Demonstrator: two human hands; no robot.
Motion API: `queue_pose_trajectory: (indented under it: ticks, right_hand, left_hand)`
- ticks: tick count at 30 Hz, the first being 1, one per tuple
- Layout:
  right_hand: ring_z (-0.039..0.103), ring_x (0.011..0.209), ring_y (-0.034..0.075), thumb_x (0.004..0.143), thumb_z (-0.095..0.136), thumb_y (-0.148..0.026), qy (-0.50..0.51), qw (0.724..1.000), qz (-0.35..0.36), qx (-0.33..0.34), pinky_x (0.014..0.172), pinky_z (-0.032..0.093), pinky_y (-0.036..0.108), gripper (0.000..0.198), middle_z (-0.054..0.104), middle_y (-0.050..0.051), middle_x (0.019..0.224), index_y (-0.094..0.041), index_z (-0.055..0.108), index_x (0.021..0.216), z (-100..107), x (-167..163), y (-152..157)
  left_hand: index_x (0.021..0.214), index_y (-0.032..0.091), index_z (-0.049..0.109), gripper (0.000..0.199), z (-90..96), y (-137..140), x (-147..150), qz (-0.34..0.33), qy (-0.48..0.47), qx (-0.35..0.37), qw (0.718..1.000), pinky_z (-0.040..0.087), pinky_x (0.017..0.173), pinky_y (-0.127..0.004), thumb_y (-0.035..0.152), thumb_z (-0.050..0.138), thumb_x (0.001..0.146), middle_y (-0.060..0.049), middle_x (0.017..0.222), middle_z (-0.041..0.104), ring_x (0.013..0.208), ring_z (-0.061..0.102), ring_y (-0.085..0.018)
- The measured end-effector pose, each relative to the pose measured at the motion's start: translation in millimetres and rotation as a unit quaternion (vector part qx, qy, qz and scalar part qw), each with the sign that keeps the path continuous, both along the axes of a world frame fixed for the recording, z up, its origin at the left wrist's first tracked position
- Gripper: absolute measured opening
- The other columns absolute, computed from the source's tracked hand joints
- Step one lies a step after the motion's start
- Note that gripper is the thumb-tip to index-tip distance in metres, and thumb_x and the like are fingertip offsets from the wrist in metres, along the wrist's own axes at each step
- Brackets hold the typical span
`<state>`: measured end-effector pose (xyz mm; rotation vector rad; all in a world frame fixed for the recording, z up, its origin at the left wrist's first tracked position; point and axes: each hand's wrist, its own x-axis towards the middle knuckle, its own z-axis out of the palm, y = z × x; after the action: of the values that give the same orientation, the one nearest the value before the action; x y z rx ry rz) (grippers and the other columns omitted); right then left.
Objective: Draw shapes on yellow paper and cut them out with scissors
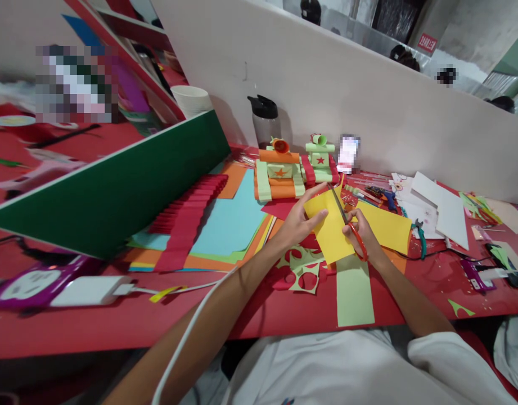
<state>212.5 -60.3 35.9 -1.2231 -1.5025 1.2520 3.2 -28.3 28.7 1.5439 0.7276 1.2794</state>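
My left hand (301, 218) grips a sheet of yellow paper (333, 239) by its left side, the thumb lying on top. In my right hand (362, 228) is a pair of scissors with red handles (359, 243). Their blades lie across the yellow paper near its right edge and point away from me. Just below are scraps of light green paper with round holes (306, 275) and a light green strip (355, 298). Behind my hands stand two paper models, one orange and green (279, 171), the other red and green (320, 160).
Coloured sheets (225, 225) and a pleated red paper (185, 225) lie left, beside a slanting green board (115, 191). A dark-lidded bottle (265, 121) stands at the white partition (326, 84). Teal-handled pliers (419, 239) lie right. A white cable (191, 326) crosses my left arm.
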Motion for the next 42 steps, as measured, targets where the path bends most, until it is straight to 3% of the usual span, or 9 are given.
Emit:
queue_pose_trajectory:
  ticks: [7, 13, 24, 29, 32, 38, 42]
  right_hand:
    - [0.045, 0.041, 0.011, 0.081, 0.078, -0.064, 0.005, 1.000, 0.019, -0.005, 0.042, 0.035, 0.020, 0.059, 0.054, -0.013, 0.060, -0.029, 0.034, 0.100, -1.2, 2.0, 0.0]
    - [0.037, 0.036, 0.008, 0.074, 0.082, -0.075, 0.013, 1.000, 0.024, -0.001, 0.039, 0.025, 0.018, 0.072, 0.048, -0.015, 0.057, -0.030, 0.032, 0.100, 1.1, 1.2, -0.9]
    - [0.038, 0.034, 0.008, 0.067, 0.077, -0.088, 0.000, 1.000, 0.025, -0.011, 0.036, 0.031, 0.019, 0.082, 0.046, -0.017, 0.056, -0.030, 0.030, 0.100, 8.4, 0.8, -2.8]
    - [0.036, 0.031, 0.008, 0.069, 0.080, -0.082, 0.000, 0.999, 0.021, -0.027, 0.033, 0.029, 0.018, 0.079, 0.047, -0.018, 0.054, -0.030, 0.029, 0.099, 15.5, -2.2, -5.3]
    - [0.034, 0.029, 0.009, 0.070, 0.079, -0.083, 0.000, 1.000, 0.023, -0.021, 0.031, 0.027, 0.018, 0.079, 0.044, -0.019, 0.050, -0.030, 0.029, 0.099, 13.9, -1.9, -4.4]
    - [0.033, 0.029, 0.008, 0.071, 0.074, -0.089, 0.014, 0.999, 0.039, -0.012, 0.030, 0.026, 0.018, 0.079, 0.050, -0.017, 0.053, -0.030, 0.029, 0.101, 9.3, 0.2, -3.9]
    - [0.037, 0.032, 0.007, 0.073, 0.071, -0.089, 0.013, 0.998, 0.061, 0.009, 0.033, 0.031, 0.018, 0.077, 0.054, -0.016, 0.059, -0.030, 0.032, 0.103, 14.3, 6.6, -6.5]
  left_hand:
    - [0.166, 0.027, 0.038, 0.079, -2.1, 1.5, -1.0, -0.009, -0.002, 0.000, 1.000, 0.066, 0.080, -0.035, 0.049, 0.072, 0.098, -0.015, 0.140, 0.069, 0.101, 0.076, -0.025]
    - [0.168, 0.030, 0.034, 0.079, -4.0, 1.6, -0.9, -0.013, -0.009, 0.006, 1.000, 0.068, 0.080, -0.037, 0.048, 0.070, 0.099, -0.014, 0.141, 0.069, 0.099, 0.077, -0.025]
    - [0.170, 0.033, 0.028, 0.084, -0.7, -2.2, 0.4, -0.050, -0.017, -0.010, 0.999, 0.069, 0.077, -0.039, 0.048, 0.072, 0.099, -0.014, 0.140, 0.069, 0.093, 0.076, -0.024]
    - [0.169, 0.032, 0.031, 0.085, -2.8, 0.4, -0.2, -0.025, 0.001, 0.000, 1.000, 0.068, 0.089, -0.043, 0.049, 0.073, 0.097, -0.016, 0.155, 0.058, 0.114, 0.072, -0.029]
    - [0.169, 0.031, 0.031, 0.083, -0.7, -0.5, -1.3, -0.023, 0.021, 0.010, 0.999, 0.067, 0.092, -0.044, 0.052, 0.070, 0.098, -0.017, 0.159, 0.055, 0.117, 0.072, -0.030]
    - [0.168, 0.028, 0.032, 0.084, 10.8, -10.1, -5.2, -0.036, 0.000, -0.025, 0.999, 0.066, 0.079, -0.037, 0.046, 0.070, 0.095, -0.014, 0.138, 0.069, 0.100, 0.075, -0.027]
    - [0.155, 0.026, 0.052, 0.070, 10.5, -5.2, -16.4, 0.022, -0.037, -0.021, 0.999, 0.059, 0.065, -0.030, 0.037, 0.067, 0.087, -0.006, 0.109, 0.074, 0.079, 0.070, -0.021]
